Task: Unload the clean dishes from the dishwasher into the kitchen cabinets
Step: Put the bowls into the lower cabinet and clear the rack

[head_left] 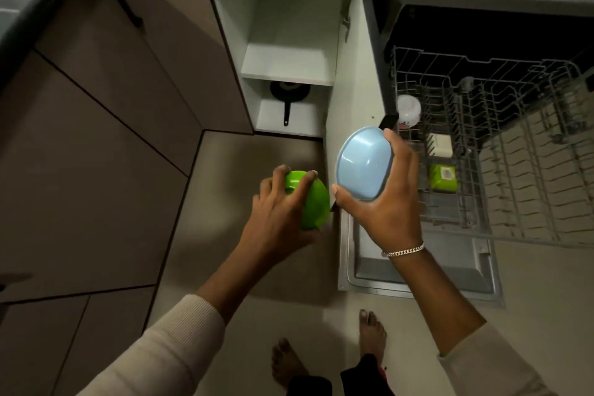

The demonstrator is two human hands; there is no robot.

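Head view: the left hand [279,212] curls its fingers round a green bowl [313,202], and the right hand [385,202] grips a blue bowl [364,162] by its rim. The two bowls are just beside each other above the floor. Ahead, a black pan [289,93] lies on the lower shelf of the open cabinet [289,61]. A white cup [409,109] sits at the left edge of the dishwasher rack [514,145].

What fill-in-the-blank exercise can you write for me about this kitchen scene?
1. The left hand holds the green bowl; the right hand holds a bowl of ____ colour.
2. The frying pan in the open cabinet is ____ in colour.
3. The bracelet is on the ____ wrist.
Missing words: blue, black, right.
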